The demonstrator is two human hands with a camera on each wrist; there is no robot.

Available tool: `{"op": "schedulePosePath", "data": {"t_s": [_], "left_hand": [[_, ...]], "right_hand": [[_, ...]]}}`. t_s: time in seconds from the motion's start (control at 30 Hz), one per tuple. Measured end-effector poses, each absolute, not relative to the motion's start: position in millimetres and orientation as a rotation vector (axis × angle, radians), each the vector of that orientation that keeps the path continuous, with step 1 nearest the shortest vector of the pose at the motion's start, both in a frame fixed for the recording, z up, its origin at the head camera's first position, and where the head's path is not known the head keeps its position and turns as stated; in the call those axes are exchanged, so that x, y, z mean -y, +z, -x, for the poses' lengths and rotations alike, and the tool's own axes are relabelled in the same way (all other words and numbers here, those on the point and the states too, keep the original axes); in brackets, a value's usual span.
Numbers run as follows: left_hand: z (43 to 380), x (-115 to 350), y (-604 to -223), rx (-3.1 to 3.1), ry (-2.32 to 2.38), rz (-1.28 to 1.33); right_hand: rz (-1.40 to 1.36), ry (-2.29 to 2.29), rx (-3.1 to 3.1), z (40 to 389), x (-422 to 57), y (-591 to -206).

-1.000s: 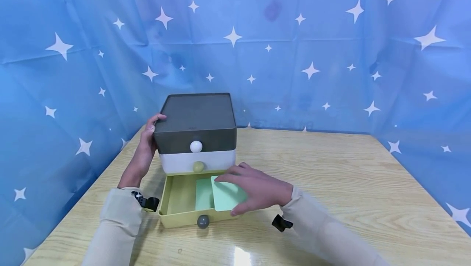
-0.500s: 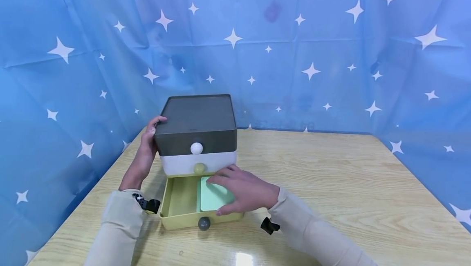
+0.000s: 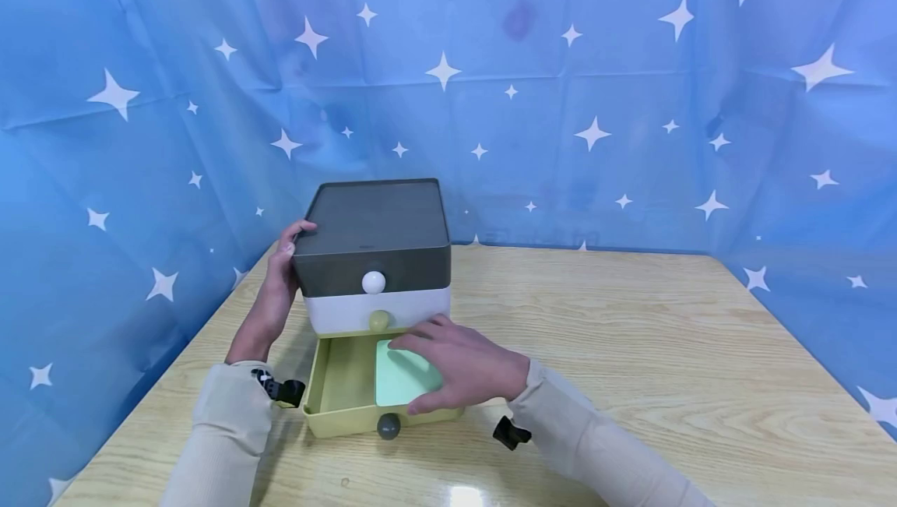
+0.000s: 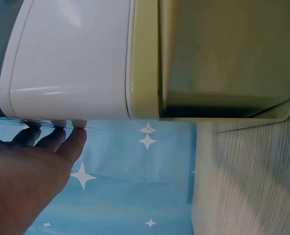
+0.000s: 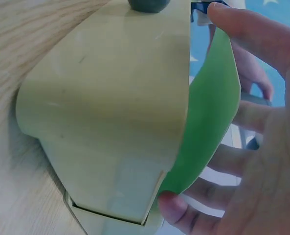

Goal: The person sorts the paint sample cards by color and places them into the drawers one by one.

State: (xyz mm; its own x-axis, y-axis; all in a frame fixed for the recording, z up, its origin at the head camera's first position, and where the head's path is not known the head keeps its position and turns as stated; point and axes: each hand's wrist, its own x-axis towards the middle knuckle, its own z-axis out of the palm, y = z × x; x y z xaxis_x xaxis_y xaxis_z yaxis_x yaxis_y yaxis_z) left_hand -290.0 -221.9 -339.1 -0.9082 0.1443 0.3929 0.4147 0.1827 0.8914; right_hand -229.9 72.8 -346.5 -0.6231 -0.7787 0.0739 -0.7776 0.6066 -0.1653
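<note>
A small stacked drawer unit (image 3: 381, 215) has a dark grey top tier, a white middle tier and a yellow-green bottom tier. Its bottom drawer (image 3: 341, 371) is pulled out. My right hand (image 3: 466, 359) holds a thin mint-green card (image 3: 401, 374) with rounded corners, thumb at the front edge and fingers at the back. The card is over the right half of this drawer; the right wrist view shows it bowed, at the drawer's rim. My left hand (image 3: 273, 289) rests against the unit's left side, fingertips at the dark top edge and on the side wall.
Round knobs front the tiers: a white knob (image 3: 374, 282), a yellow-green knob (image 3: 379, 321) and a dark grey knob (image 3: 388, 426) on the open drawer. The unit stands at the left of a wooden table (image 3: 617, 328). A blue star-patterned curtain (image 3: 532, 117) surrounds it.
My right hand has moved left and slightly down with the card, which now covers the other green piece seen earlier in the drawer. The left hand stays in place.
</note>
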Motion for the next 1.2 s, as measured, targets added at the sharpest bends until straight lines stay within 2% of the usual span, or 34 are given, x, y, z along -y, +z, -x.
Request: {"op": "schedulePosePath", "data": {"t_s": [0.73,1.2], "left_hand": [[290,222,-339,2.227,-1.821,0.544],[291,223,-339,2.232,-1.811,0.545]], "right_hand": [[1.283,-0.283,-2.861,231,-58,-353],[1.364,-0.314,-2.928,232,-59,-363]]}}
